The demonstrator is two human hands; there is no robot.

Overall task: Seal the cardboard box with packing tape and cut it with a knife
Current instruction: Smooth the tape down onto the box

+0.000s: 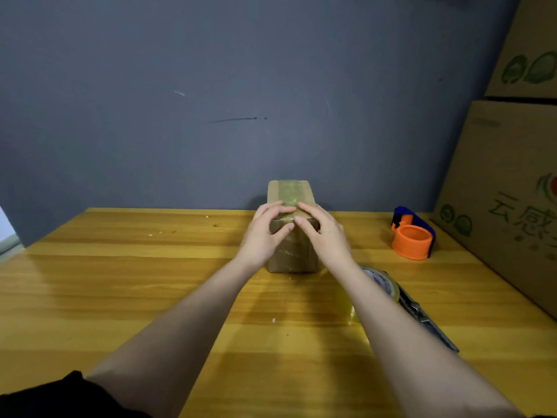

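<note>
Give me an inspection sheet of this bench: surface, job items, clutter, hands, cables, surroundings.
Surface: wooden table, a few white specks.
Job's things: small cardboard box with a tape strip along its top; tape roll and knife lying at right, partly hidden by the forearm.
Clutter: orange and blue tape dispenser.
Hands: left hand and right hand press flat on the box's near top edge.
Cables: nothing seen.
Surroundings: grey wall; large printed cartons at right.

Single head-worn wide-angle view, looking forward and down along both forearms onto the wooden desk; the grey wall fills the upper half, and the hands lie near mid-frame.
</note>
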